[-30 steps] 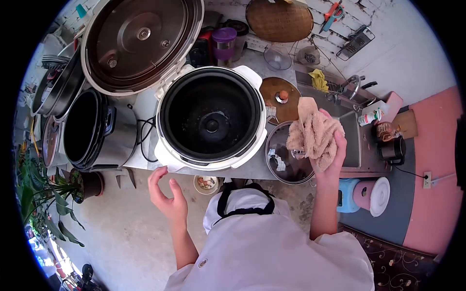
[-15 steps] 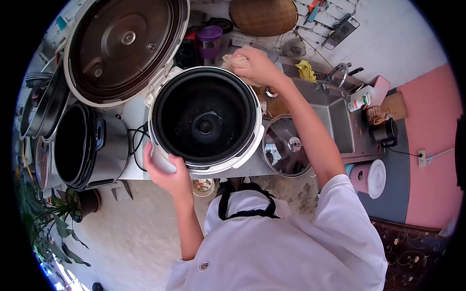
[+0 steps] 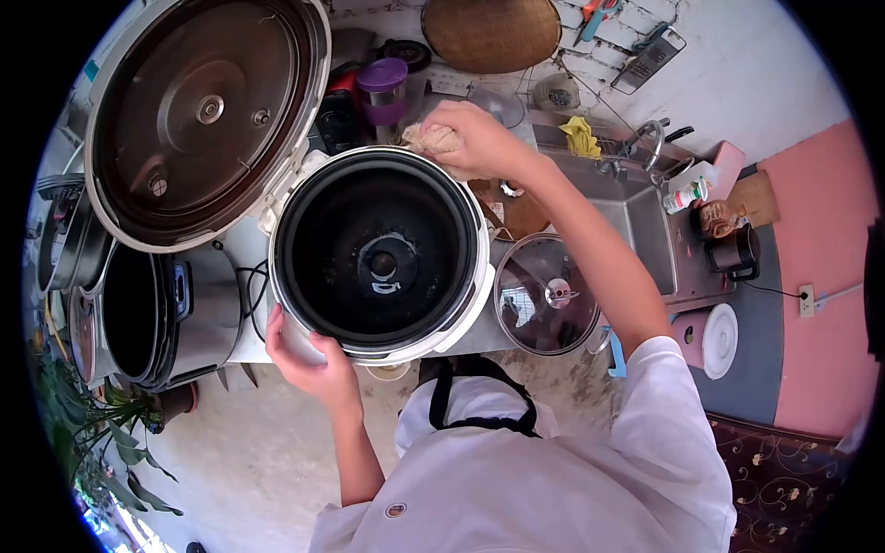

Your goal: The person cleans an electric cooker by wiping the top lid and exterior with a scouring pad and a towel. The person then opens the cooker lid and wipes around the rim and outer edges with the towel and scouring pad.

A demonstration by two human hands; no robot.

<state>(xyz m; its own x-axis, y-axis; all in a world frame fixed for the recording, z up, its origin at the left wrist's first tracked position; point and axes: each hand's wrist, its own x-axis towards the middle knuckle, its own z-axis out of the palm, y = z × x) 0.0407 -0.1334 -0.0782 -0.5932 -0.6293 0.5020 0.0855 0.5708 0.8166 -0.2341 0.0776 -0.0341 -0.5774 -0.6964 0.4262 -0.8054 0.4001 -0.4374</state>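
Note:
A white electric pressure cooker (image 3: 489, 276) stands on the counter, its hinged brown-lined lid (image 3: 166, 120) raised at the upper left. The dark inside shows a round raised centre with light specks and patches around it. My left hand (image 3: 318, 369) grips the cooker's outer wall at the lower left, thumb by the rim and fingers around the side. At the far rim my right hand (image 3: 470, 138) is closed on a beige cloth (image 3: 431, 138), bunched against the cooker's outer edge. The palm hides part of the cloth.
Left of the cooker stands a large pot (image 3: 217, 309) beside a black cable (image 3: 253, 286). A purple-lidded cup (image 3: 383, 78) is behind it. To the right lie a glass lid (image 3: 544, 313) and a steel sink (image 3: 636, 221) with a yellow cloth (image 3: 581, 136).
The cooker and its lid appear lower and further left, the lid tilted differently. My right hand and the cloth have shifted left and down along the far rim. My left hand keeps its hold.

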